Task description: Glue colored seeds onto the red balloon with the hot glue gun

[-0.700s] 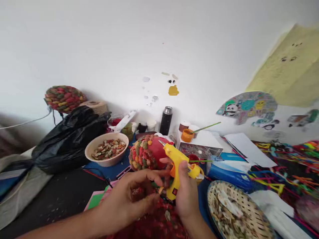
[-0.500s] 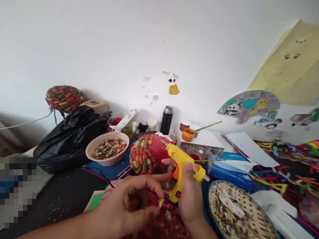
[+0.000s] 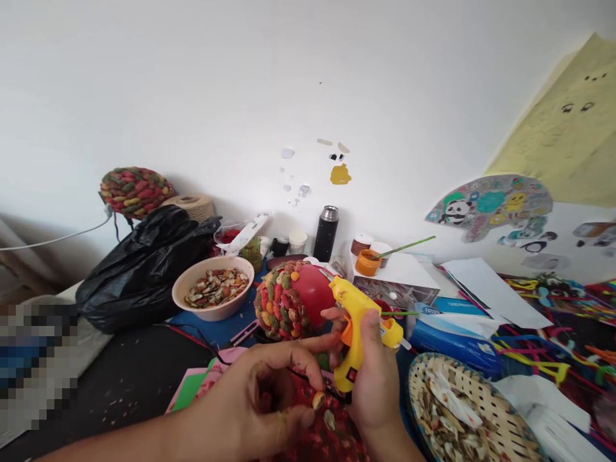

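Note:
My right hand (image 3: 373, 378) grips a yellow glue gun (image 3: 359, 321) with an orange trigger; its nozzle points up-left at a red ball (image 3: 293, 301) partly covered in coloured shells. My left hand (image 3: 264, 401) is curled, pinching a small tan shell (image 3: 318, 400) between thumb and fingers just left of the gun's handle. Below both hands lies a heap of red shells (image 3: 327, 436).
A beige bowl of shells (image 3: 214, 290) and a black plastic bag (image 3: 144, 269) sit at the left. A woven tray (image 3: 462, 410) of shells lies at the right, a blue box (image 3: 452, 337) behind it. A black flask (image 3: 325, 233) and an orange paint pot (image 3: 368, 262) stand near the wall.
The view has shifted slightly left, so everything sits further right. My left hand has turned and lifted the small shell out of the red heap, beside the glue gun.

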`<state>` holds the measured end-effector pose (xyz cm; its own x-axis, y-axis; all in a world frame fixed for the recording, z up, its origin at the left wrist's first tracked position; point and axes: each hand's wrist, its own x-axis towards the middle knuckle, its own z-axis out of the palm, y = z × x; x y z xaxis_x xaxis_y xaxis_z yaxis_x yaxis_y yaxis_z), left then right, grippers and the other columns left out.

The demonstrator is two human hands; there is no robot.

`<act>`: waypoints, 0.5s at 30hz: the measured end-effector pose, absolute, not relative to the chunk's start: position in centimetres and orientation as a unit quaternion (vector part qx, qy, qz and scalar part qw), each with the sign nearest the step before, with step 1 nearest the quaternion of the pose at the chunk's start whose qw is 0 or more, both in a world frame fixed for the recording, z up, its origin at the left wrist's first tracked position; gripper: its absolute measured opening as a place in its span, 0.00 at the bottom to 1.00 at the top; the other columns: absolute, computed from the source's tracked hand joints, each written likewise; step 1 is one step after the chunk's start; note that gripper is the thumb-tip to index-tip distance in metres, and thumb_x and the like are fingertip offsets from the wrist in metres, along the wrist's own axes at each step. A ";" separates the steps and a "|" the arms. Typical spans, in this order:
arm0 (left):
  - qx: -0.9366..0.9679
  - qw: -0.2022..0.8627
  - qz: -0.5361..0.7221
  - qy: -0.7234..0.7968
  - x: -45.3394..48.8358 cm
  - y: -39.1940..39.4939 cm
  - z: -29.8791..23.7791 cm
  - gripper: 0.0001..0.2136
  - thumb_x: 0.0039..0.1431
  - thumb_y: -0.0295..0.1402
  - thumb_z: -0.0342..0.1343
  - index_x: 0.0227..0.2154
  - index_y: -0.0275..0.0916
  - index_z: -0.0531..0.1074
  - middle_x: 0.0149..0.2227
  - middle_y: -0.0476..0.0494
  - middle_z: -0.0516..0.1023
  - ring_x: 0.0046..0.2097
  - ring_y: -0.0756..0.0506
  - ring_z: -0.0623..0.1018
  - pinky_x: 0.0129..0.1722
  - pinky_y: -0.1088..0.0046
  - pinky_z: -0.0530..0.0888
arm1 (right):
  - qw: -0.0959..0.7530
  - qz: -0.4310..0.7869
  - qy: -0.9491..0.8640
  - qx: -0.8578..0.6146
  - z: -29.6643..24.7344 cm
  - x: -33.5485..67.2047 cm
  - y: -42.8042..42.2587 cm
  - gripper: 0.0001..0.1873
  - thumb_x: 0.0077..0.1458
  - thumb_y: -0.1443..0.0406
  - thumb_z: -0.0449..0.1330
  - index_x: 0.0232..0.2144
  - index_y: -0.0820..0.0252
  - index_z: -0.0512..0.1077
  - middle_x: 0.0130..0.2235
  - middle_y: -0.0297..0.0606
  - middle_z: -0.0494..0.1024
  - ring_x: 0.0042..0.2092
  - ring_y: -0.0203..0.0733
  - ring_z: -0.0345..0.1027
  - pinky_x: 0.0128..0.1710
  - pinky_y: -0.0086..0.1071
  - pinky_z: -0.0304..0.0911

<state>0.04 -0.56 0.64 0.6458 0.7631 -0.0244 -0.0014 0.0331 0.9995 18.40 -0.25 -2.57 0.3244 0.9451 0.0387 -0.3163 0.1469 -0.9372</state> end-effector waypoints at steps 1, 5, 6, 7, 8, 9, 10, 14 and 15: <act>0.620 0.664 0.294 0.297 0.1 -0.6 0.6 0.11 0.62 0.36 0.71 0.39 0.38 0.75 0.72 0.23 0.73 0.23 0.60 0.70 0.20 0.82 0.66 | 0.673 0.465 -0.343 -0.462 -2.5 18.4 -0.2 0.45 0.61 0.28 0.59 0.40 0.64 0.87 0.20 0.32 0.72 0.19 0.36 0.63 0.17 0.26 0.59; 0.564 0.721 0.300 0.270 -0.1 -0.4 0.1 0.17 0.63 0.45 0.73 0.40 0.38 0.75 0.66 0.24 0.79 0.21 0.59 0.70 0.17 0.83 0.68 | 0.688 0.450 -0.318 -0.472 -1.8 18.8 0.5 0.45 0.55 0.26 0.63 0.37 0.63 0.86 0.20 0.32 0.72 0.20 0.36 0.64 0.18 0.26 0.60; 0.551 0.732 0.303 0.262 -0.3 -0.2 -0.1 0.18 0.63 0.46 0.74 0.41 0.38 0.75 0.63 0.25 0.81 0.20 0.59 0.72 0.17 0.83 0.69 | 0.697 0.451 -0.305 -0.466 -1.7 18.9 0.7 0.44 0.55 0.26 0.64 0.36 0.62 0.86 0.20 0.31 0.72 0.20 0.36 0.64 0.18 0.26 0.61; 0.540 0.740 0.310 0.253 -0.4 0.1 -0.2 0.19 0.62 0.47 0.74 0.41 0.38 0.76 0.61 0.27 0.83 0.20 0.58 0.73 0.17 0.83 0.68 | 0.704 0.452 -0.293 -0.462 -1.6 19.0 0.9 0.43 0.54 0.27 0.65 0.35 0.62 0.85 0.20 0.30 0.71 0.20 0.35 0.64 0.18 0.26 0.61; 0.532 0.741 0.327 0.246 -0.7 0.6 -0.3 0.20 0.61 0.47 0.75 0.41 0.38 0.76 0.59 0.28 0.84 0.19 0.58 0.74 0.17 0.83 0.68 | 0.706 0.455 -0.288 -0.460 -1.6 19.1 1.1 0.43 0.53 0.27 0.66 0.34 0.61 0.85 0.20 0.30 0.71 0.20 0.35 0.64 0.18 0.26 0.60; 0.527 0.734 0.354 0.242 -0.9 1.1 -0.3 0.20 0.60 0.47 0.76 0.41 0.38 0.77 0.56 0.30 0.86 0.19 0.56 0.76 0.16 0.83 0.67 | 0.703 0.458 -0.288 -0.461 -1.7 19.1 1.2 0.43 0.53 0.27 0.66 0.33 0.61 0.84 0.19 0.30 0.70 0.20 0.35 0.64 0.18 0.25 0.60; 0.520 0.722 0.389 0.241 -1.2 1.7 -0.2 0.19 0.60 0.46 0.76 0.41 0.38 0.78 0.51 0.32 0.88 0.19 0.56 0.76 0.16 0.83 0.66 | 0.695 0.461 -0.296 -0.465 -1.7 19.1 1.1 0.43 0.53 0.26 0.66 0.32 0.61 0.84 0.19 0.30 0.70 0.20 0.35 0.64 0.18 0.25 0.59; 0.462 0.668 0.519 0.266 -2.1 4.0 1.0 0.20 0.56 0.46 0.79 0.41 0.39 0.80 0.24 0.48 0.81 0.17 0.56 0.67 0.17 0.85 0.60 | 0.645 0.479 -0.356 -0.478 -2.0 18.6 0.2 0.45 0.50 0.24 0.65 0.32 0.62 0.84 0.19 0.29 0.67 0.18 0.34 0.59 0.17 0.26 0.55; 0.446 0.660 0.538 0.276 -2.2 4.4 1.3 0.21 0.53 0.45 0.80 0.41 0.39 0.81 0.22 0.50 0.79 0.18 0.56 0.66 0.17 0.85 0.60 | 0.634 0.480 -0.372 -0.478 -2.0 18.3 -0.2 0.45 0.50 0.25 0.66 0.32 0.61 0.84 0.19 0.30 0.68 0.19 0.35 0.61 0.18 0.26 0.56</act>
<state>-2.21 4.42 1.34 0.2691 0.9562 0.1149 -0.4642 0.0242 0.8854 18.34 -0.17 -2.02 0.2615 0.9651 0.0128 -0.2536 0.0815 -0.9639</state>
